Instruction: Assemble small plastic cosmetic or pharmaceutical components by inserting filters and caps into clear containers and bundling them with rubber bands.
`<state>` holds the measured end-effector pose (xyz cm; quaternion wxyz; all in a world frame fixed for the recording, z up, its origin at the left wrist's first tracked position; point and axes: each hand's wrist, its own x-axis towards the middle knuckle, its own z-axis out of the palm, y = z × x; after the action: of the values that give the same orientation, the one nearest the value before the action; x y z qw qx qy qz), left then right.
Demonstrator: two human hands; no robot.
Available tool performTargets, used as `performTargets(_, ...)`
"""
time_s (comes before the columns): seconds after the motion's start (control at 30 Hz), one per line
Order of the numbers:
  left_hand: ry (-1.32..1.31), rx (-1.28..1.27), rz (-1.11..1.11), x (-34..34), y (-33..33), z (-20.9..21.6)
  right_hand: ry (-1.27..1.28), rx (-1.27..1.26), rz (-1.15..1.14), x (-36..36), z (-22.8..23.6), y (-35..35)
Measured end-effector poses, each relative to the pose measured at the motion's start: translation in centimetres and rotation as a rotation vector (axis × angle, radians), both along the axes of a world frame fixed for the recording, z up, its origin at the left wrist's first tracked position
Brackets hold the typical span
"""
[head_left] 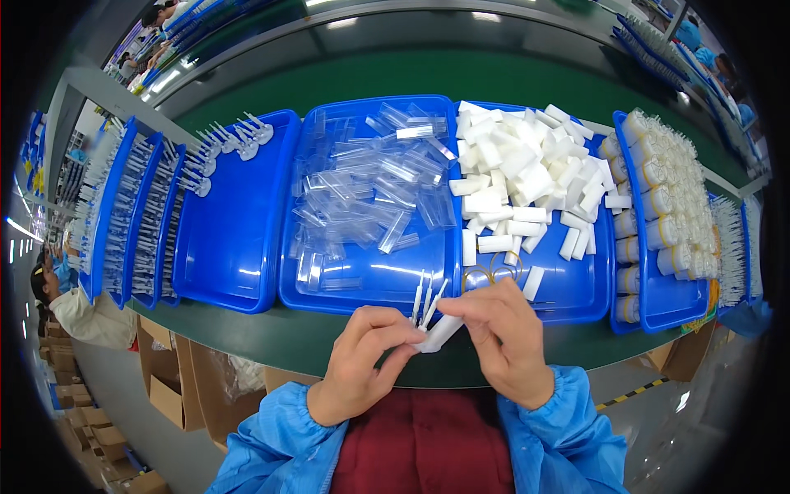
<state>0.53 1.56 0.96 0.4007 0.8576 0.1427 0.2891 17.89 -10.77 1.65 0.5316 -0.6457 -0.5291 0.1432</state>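
Close to the table's near edge, my left hand (362, 358) pinches a small white piece with several thin upright stems (420, 303). My right hand (504, 333) has its thumb and fingers closed on a white foam block (440, 334), which lies tilted against the stems. The two hands almost meet at these pieces. Fingers partly hide the base of the stemmed piece. Just beyond my right hand, yellowish rubber bands (507, 262) lie in the blue tray (568, 301) that bears many loose white foam blocks (527, 156).
A middle blue tray (387, 290) carries clear plastic sleeves (354, 185). Farther left, a blue tray (226, 230) holds stemmed white pieces (239, 140). Stacked trays (132, 222) stand at the left; banded white bundles (666, 193) fill a tilted tray at the right. Cardboard boxes (169, 370) sit below.
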Motion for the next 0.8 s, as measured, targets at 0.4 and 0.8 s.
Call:
performTargets(0.4,0.017,0.107,-0.004,-0.5,-0.5,-1.1,-0.689,-0.309,-0.152,8.2,-0.2,-5.1)
performTargets(0.8,0.025,0.124,-0.069,0.5,-0.7,-0.7,0.301,-0.221,-0.211,6.4,0.3,-3.5)
